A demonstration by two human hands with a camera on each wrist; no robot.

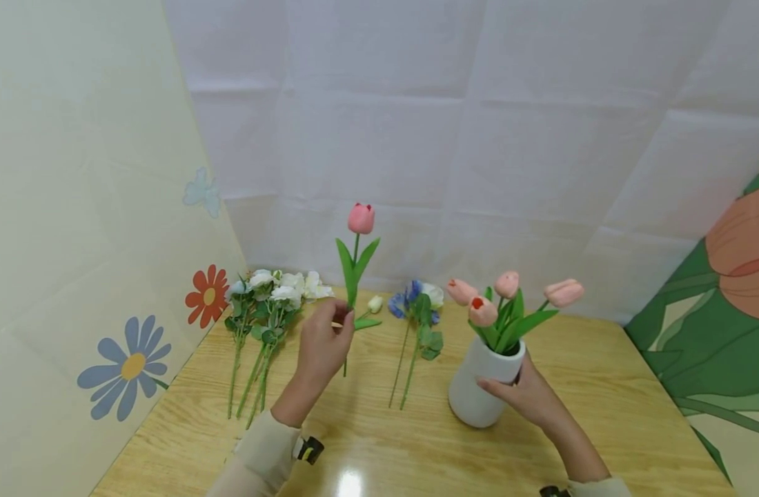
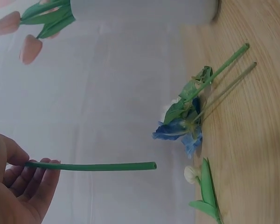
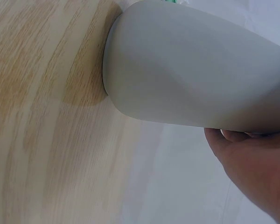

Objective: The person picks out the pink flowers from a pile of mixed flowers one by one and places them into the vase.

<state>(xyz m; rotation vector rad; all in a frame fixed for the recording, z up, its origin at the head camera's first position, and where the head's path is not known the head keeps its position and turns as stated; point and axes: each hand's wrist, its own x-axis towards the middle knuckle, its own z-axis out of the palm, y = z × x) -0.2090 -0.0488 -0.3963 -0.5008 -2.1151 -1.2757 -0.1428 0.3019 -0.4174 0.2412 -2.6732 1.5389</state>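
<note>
My left hand (image 1: 325, 339) pinches the green stem of a pink tulip (image 1: 361, 219) and holds it upright above the table. In the left wrist view the stem's bare lower end (image 2: 112, 166) juts out past the fingers. My right hand (image 1: 528, 393) grips the upper side of a white vase (image 1: 479, 386), thumb across its front and the other fingers mostly hidden behind. Several pink tulips (image 1: 506, 284) with green leaves stand in the vase. In the right wrist view, the base of the vase (image 3: 130, 60) is at the wooden tabletop.
White flowers (image 1: 286, 293) with long stems lie at the table's left. Between the hands lie a blue flower (image 1: 406, 301) and a white one with leaves. A white tulip bud (image 1: 375, 304) lies behind the left hand. A pale cloth (image 1: 379, 138) hangs along the back edge.
</note>
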